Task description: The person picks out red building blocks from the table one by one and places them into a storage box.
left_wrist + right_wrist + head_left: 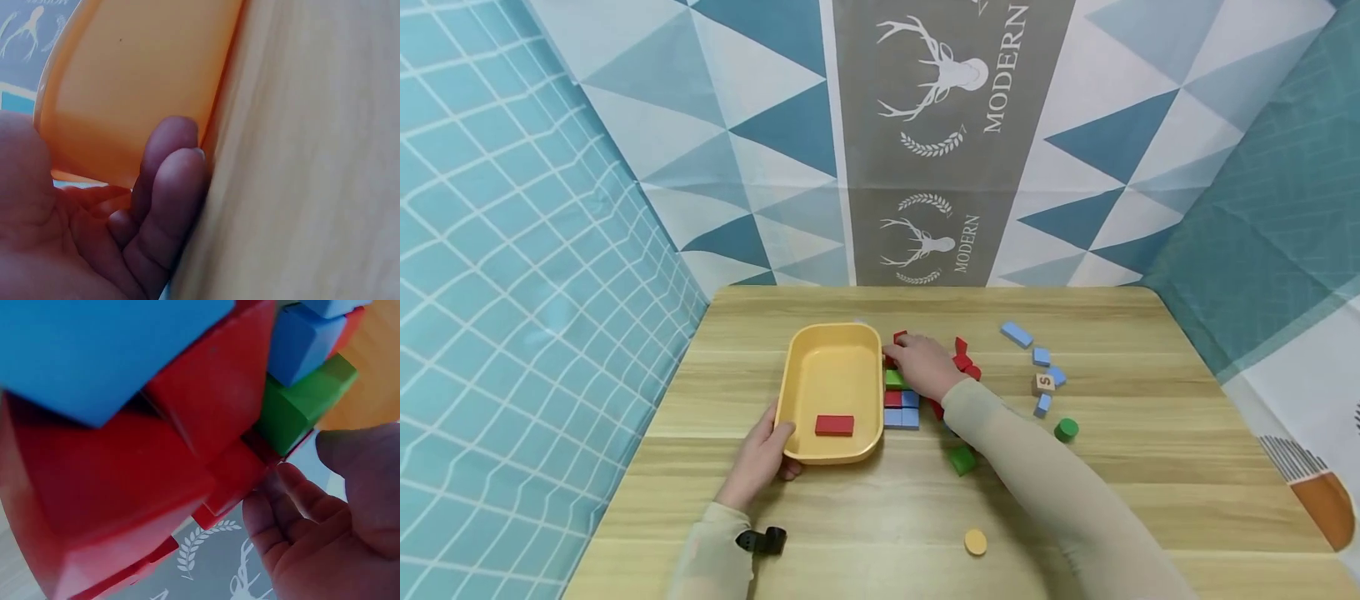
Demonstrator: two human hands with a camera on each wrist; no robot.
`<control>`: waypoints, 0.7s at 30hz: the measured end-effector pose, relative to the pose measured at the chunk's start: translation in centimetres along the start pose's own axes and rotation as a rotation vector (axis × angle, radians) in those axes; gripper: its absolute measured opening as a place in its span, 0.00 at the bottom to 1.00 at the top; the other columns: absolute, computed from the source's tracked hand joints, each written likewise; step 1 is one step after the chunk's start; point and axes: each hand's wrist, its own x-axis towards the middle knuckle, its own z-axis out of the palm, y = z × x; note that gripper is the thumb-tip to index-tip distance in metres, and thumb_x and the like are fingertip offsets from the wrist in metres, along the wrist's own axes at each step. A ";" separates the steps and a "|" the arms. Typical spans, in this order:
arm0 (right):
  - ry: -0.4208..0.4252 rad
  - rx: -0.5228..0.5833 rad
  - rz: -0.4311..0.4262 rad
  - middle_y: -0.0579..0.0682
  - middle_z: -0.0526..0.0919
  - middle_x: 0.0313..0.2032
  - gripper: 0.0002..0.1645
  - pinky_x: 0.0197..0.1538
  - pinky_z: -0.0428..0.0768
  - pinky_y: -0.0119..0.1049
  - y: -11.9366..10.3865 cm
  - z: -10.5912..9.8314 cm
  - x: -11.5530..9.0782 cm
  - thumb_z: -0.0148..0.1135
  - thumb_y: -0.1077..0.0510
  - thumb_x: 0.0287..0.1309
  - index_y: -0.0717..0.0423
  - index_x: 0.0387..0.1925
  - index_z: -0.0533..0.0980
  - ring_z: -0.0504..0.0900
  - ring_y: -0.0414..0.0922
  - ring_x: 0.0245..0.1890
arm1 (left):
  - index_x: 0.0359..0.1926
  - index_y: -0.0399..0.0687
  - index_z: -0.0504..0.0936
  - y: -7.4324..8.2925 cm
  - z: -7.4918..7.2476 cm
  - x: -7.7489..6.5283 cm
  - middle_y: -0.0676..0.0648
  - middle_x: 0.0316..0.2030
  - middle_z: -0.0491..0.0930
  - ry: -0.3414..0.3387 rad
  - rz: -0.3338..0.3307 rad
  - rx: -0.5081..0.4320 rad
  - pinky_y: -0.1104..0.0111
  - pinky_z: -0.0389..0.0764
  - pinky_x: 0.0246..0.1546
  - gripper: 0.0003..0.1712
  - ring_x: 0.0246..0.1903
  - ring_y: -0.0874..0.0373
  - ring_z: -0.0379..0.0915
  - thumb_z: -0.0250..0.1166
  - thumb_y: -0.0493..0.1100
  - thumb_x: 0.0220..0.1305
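My left hand (762, 454) grips the near left corner of a yellow plastic tray (881, 408), thumb over the rim and fingers below. In the left wrist view, curled fingers (172, 187) press the tray's outer wall (131, 94). A red rectangular block (834, 426) lies inside the tray. Just right of the tray, my right hand (925, 365) reaches among red blocks. Its fingertips touch or nearly touch a red block (237, 475) in the right wrist view. The thumb stands apart, near a green block (306, 403). No grasped block shows between them.
Red and blue blocks (901, 418) sit beside the tray. Red pieces (962, 358) lie beyond the right wrist. Blue blocks (1017, 335), a lettered wooden cube (1042, 383) and a green cylinder (1066, 430) are farther right. A green block (962, 460) and a yellow disc (976, 542) lie nearer.
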 end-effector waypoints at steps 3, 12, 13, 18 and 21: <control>-0.013 -0.007 0.028 0.50 0.80 0.52 0.19 0.57 0.74 0.49 0.0 0.1 0.0 0.53 0.56 0.72 0.41 0.59 0.78 0.75 0.48 0.50 | 0.76 0.55 0.55 -0.3 0.0 0.1 0.36 0.22 0.79 -0.018 0.001 -0.025 0.62 0.80 0.14 0.31 0.16 0.44 0.76 0.50 0.44 0.75; 0.003 0.056 0.118 0.45 0.83 0.38 0.10 0.47 0.77 0.44 0.0 -0.1 -0.5 0.66 0.48 0.63 0.45 0.43 0.82 0.75 0.44 0.36 | 0.72 0.52 0.61 -1.0 -0.4 0.2 0.37 0.24 0.80 -0.051 0.002 -0.053 0.64 0.79 0.16 0.29 0.19 0.45 0.77 0.55 0.48 0.75; 0.001 0.051 0.123 0.45 0.83 0.37 0.10 0.46 0.78 0.43 0.0 -0.2 -0.6 0.66 0.48 0.63 0.45 0.43 0.81 0.75 0.44 0.35 | 0.72 0.52 0.61 -1.0 -0.4 0.2 0.36 0.24 0.80 -0.058 0.003 -0.054 0.64 0.79 0.16 0.29 0.19 0.45 0.76 0.55 0.48 0.74; 0.027 0.070 0.145 0.45 0.83 0.34 0.08 0.43 0.79 0.42 0.0 -1.0 -0.8 0.65 0.52 0.64 0.49 0.42 0.80 0.75 0.44 0.31 | 0.73 0.50 0.59 -0.4 -0.7 -0.1 0.37 0.29 0.81 -0.107 0.000 -0.051 0.63 0.81 0.21 0.31 0.22 0.43 0.77 0.58 0.45 0.73; 0.118 0.111 0.167 0.44 0.80 0.31 0.06 0.39 0.80 0.40 -0.4 -2.2 -0.7 0.63 0.52 0.66 0.49 0.40 0.79 0.74 0.43 0.29 | 0.73 0.44 0.58 0.6 -1.0 -0.7 0.36 0.31 0.82 -0.137 -0.004 -0.039 0.60 0.82 0.24 0.32 0.25 0.39 0.77 0.57 0.41 0.73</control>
